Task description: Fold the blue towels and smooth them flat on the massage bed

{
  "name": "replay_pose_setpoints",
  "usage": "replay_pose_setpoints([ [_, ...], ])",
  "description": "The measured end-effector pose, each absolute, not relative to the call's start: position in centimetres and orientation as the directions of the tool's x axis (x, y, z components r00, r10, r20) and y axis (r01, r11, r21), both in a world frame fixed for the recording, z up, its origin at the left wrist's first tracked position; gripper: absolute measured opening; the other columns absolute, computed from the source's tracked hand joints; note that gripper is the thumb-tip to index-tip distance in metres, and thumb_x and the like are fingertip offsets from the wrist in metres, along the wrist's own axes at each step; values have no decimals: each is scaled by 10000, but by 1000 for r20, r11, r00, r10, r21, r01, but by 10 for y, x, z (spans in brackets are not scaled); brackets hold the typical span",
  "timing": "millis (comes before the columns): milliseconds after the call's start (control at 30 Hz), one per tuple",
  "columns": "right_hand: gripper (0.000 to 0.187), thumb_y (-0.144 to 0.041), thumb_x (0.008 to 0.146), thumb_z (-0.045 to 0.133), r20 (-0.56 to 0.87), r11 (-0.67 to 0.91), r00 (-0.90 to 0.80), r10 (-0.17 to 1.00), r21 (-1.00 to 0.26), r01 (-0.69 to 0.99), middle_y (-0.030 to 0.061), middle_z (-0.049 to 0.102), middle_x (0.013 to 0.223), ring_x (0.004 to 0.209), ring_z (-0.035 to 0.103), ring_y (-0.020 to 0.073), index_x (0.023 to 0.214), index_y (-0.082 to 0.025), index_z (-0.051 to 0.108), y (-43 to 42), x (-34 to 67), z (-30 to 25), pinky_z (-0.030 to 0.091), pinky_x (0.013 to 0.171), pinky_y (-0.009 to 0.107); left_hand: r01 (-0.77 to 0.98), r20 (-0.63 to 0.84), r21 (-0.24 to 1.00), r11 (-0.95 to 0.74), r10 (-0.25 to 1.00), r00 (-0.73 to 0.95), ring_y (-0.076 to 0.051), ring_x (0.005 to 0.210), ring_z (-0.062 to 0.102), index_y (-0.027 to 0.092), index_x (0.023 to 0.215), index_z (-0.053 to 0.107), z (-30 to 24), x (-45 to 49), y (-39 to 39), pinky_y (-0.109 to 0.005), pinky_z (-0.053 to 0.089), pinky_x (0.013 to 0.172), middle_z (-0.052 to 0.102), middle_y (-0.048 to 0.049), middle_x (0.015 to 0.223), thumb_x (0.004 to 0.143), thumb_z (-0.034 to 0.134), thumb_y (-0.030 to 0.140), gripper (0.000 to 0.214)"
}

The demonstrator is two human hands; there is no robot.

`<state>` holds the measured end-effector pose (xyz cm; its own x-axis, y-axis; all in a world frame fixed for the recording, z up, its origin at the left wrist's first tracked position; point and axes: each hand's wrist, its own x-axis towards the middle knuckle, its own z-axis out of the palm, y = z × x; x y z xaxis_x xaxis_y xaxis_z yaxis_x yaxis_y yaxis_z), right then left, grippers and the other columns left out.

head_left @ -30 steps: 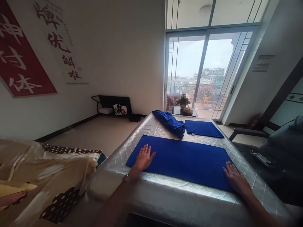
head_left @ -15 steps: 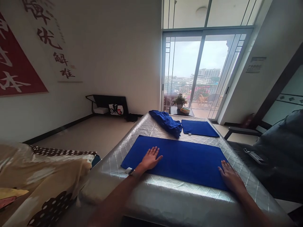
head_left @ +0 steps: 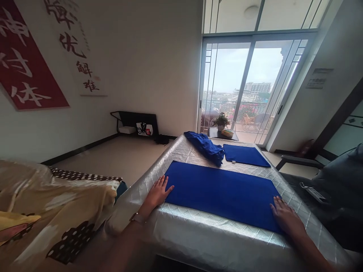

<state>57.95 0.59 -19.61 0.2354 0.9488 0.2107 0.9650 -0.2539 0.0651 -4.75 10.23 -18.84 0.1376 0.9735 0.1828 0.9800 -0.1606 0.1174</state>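
Now, blue cloth (head_left: 221,192): flat at the dial's centre, over the silver quilted cover (head_left: 215,234).
Left hand (head_left: 157,193): open, thumb over the cloth's 9 o'clock edge; light, even pressure would suit.
Right hand (head_left: 289,217): open, palm down at 4 o'clock; best matched to the left, avoiding creases.
Crumpled blue fabric (head_left: 206,148): 11 o'clock, apart.

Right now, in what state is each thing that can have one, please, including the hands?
Large blue cloth: spread flat
Crumpled blue cloth: bunched up
Smaller blue cloth: lying flat
Left hand: open, at large cloth's left edge
Right hand: open, at its right edge
Potted plant: upright
Glass door: seemingly closed
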Motion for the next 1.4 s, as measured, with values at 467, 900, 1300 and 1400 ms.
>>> replay_pose_setpoints([
  [467, 675, -436, 1016, 160, 14, -16, 17, 1000, -48, 999, 66, 225, 1663, 1540, 144, 194, 1588, -91, 259, 117, 377, -133, 106, 1249, 381, 981, 134, 150, -125, 985, 106, -273, 1534, 193, 100, 1586, 278, -174, -42, 95, -448, 180, 1243, 219, -155, 1653, 999, 181, 700, 845],
  [900, 679, -418, 1009, 131, 15, -70, 71, 997, -34, 997, 51, 185, 1675, 1545, 119, 191, 1597, -89, 212, 131, 383, -157, 51, 1253, 392, 922, 108, 131, -363, 930, 351, -250, 1526, 227, 115, 1576, 318, -147, 62, 143, -420, 181, 1248, 275, -138, 1637, 1016, 99, 662, 813],
  [1300, 684, -427, 1008, 134, 28, -61, 63, 998, -47, 997, 53, 201, 1669, 1544, 129, 195, 1594, -91, 236, 132, 385, -160, 70, 1253, 402, 947, 38, 207, -247, 969, 245, -271, 1543, 156, 168, 1601, 257, -158, 45, 197, -491, 127, 1250, 206, -102, 1663, 1006, 117, 674, 794],
  [1400, 680, -433, 1009, 141, 29, -67, 69, 997, -56, 996, 51, 201, 1669, 1544, 130, 190, 1596, -103, 238, 132, 384, -159, 60, 1254, 397, 977, 25, 187, -104, 995, 101, -274, 1542, 159, 139, 1602, 240, -157, -4, 201, -475, 132, 1246, 181, -125, 1668, 999, 117, 687, 824],
])
